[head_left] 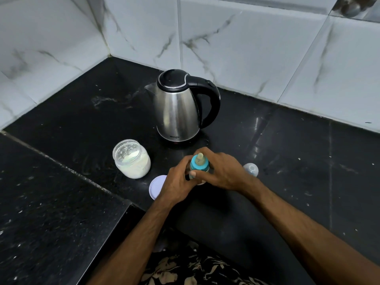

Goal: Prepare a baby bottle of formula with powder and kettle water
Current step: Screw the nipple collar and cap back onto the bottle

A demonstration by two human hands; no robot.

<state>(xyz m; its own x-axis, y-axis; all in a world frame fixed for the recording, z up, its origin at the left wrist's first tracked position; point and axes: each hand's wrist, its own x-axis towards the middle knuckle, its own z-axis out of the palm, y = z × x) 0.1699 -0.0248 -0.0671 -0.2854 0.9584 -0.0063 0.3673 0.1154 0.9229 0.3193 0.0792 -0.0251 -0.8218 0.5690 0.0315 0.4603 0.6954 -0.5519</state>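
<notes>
While gripped: baby bottle (199,164) upright near the counter's front edge (144,204).
Left hand (178,182): curled round bottle.
Right hand (223,170): grasping teal collar.
Open counter: right of clear cap (251,169).

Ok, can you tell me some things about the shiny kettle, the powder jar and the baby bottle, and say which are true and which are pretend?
1. Both hands, left hand and right hand, hold the blue-collared baby bottle. True.
2. The clear plastic jar of white powder has its lid on. False: it is open, and the round white lid lies on the black stone counter.
3. The steel kettle with black handle stands behind the bottle. True.
4. The kettle's lid is open. False: it is closed.
5. The clear dome cap sits on the bottle. False: it lies on the counter beside the right hand.
</notes>
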